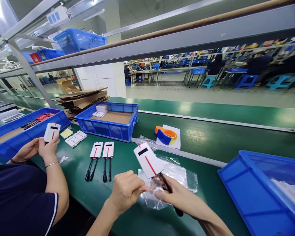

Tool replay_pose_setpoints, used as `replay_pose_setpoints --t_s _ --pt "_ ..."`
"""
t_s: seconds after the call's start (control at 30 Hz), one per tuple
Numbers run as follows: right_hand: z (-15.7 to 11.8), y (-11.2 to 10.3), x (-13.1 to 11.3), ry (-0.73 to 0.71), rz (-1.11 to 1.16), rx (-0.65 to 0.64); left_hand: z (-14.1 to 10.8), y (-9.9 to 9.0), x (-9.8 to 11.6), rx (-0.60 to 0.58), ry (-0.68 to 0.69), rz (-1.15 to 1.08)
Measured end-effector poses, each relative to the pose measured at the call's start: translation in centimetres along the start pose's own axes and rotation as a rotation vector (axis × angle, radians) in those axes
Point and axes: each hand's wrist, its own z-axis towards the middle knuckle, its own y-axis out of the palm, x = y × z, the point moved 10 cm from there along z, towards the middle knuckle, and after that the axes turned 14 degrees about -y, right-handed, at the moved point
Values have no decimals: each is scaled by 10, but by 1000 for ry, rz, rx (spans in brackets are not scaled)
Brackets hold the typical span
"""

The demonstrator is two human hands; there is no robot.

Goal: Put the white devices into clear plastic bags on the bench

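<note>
My right hand [178,195] is closed around the black cable [166,182] of a flat white device [147,160] with a dark window and a red stripe. The device tilts up above the fingers. My left hand [127,190] is pinched on the edge of a clear plastic bag [153,188], which stretches across to the right fingertips. More clear bags [175,172] lie beneath and behind my hands. Left of them, two similar white devices [96,150] rest side by side with their black cables toward me.
A co-worker's hands [43,147] hold another white device at left. Blue bins [108,127] stand behind and a larger blue bin [248,196] at right. A tape roll [166,135] sits on paper. Stacked cardboard [82,100] and an overhead shelf border the bench.
</note>
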Motion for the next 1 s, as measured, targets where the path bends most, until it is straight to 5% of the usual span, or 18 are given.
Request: replay_pose_setpoints --t_s 0.23,0.4,0.53,0.63,0.8,1.0 --pt "2 22 0 -64 128 -55 -4 11 15 4 63 104" --pt "-5 24 12 24 159 -110 -3 13 -11 -88 -300 -169" --pt "-9 -3 7 -22 53 -59 -12 22 -47 -244 -679 -370" --pt "-16 -36 2 -23 -166 -16 -17 17 -70 -293 -826 -475" --pt "-40 -83 -3 56 -253 78 -17 2 -90 -301 -860 -531" --pt "-55 -95 -27 -66 -576 50 -18 3 -93 -320 -865 -532"
